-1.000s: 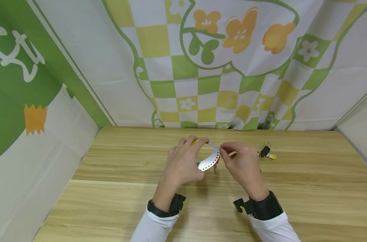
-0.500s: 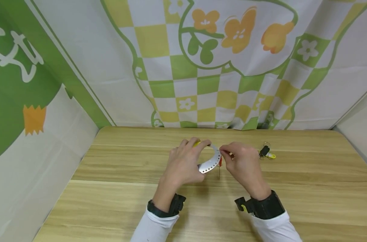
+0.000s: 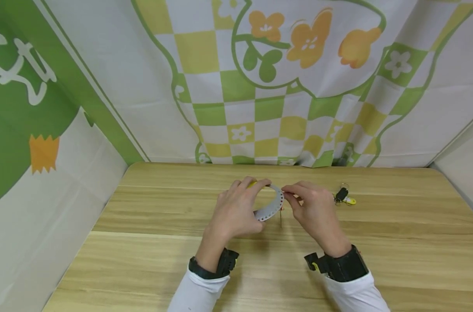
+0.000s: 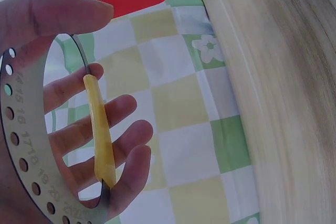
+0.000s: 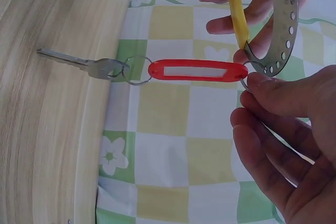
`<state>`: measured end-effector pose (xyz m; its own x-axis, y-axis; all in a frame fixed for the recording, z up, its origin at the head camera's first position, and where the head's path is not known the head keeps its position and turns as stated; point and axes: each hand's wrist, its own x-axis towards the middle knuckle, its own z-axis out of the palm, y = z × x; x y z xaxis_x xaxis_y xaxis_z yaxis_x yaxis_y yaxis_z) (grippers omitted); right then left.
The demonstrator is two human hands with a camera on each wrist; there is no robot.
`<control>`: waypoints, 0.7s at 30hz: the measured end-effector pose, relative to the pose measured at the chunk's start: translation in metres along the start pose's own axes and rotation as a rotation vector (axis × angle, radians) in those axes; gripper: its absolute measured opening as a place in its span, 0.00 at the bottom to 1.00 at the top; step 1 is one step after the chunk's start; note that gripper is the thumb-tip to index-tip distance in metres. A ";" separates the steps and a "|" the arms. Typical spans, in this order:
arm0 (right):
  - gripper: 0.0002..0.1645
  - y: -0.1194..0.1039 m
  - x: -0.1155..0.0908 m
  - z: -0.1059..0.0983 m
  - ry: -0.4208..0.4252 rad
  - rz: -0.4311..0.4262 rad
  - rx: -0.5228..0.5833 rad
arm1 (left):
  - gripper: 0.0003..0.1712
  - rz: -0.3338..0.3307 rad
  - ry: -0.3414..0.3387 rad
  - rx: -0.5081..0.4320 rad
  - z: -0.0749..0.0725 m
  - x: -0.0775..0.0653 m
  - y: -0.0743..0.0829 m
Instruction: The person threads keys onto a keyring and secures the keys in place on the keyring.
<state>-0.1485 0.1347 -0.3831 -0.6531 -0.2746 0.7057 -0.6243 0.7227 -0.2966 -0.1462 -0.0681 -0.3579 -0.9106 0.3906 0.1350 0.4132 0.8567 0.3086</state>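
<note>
Left hand (image 3: 238, 212) grips perforated ring (image 3: 270, 211); right hand (image 3: 316, 212) pinches wire loop (image 5: 242, 83) of red tag (image 5: 197, 71) just beside; table (image 3: 143, 260) side edges well apart.

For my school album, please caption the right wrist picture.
Right hand pinches the ring on a red key tag beside a yellow-handled, perforated metal hoop.

Place: cloth-screened booth; whether in a home or a studio cannot be told
Table (image 3: 123, 260): pale wood-grain top, rounded far corners
Checked curtain (image 3: 236, 112): flower-printed, hanging along the far edge
Green-and-white cloth (image 3: 22, 182): beside the left edge
White panel (image 3: 464, 167): beyond the far right corner
</note>
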 end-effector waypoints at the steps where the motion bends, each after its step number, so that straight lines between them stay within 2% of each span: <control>1: 0.10 0.000 0.000 0.000 0.000 -0.001 0.002 | 0.53 -0.002 0.000 -0.004 0.000 0.000 0.000; 14: 0.12 0.000 0.000 -0.001 0.007 0.003 0.043 | 0.52 0.001 -0.007 -0.016 -0.001 0.000 0.000; 21: 0.11 0.003 0.001 -0.006 0.028 0.066 0.043 | 0.52 0.003 -0.035 -0.071 -0.003 -0.002 -0.001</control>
<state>-0.1489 0.1403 -0.3794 -0.6813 -0.2092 0.7015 -0.5986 0.7107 -0.3694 -0.1451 -0.0705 -0.3551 -0.9082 0.4055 0.1036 0.4133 0.8302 0.3742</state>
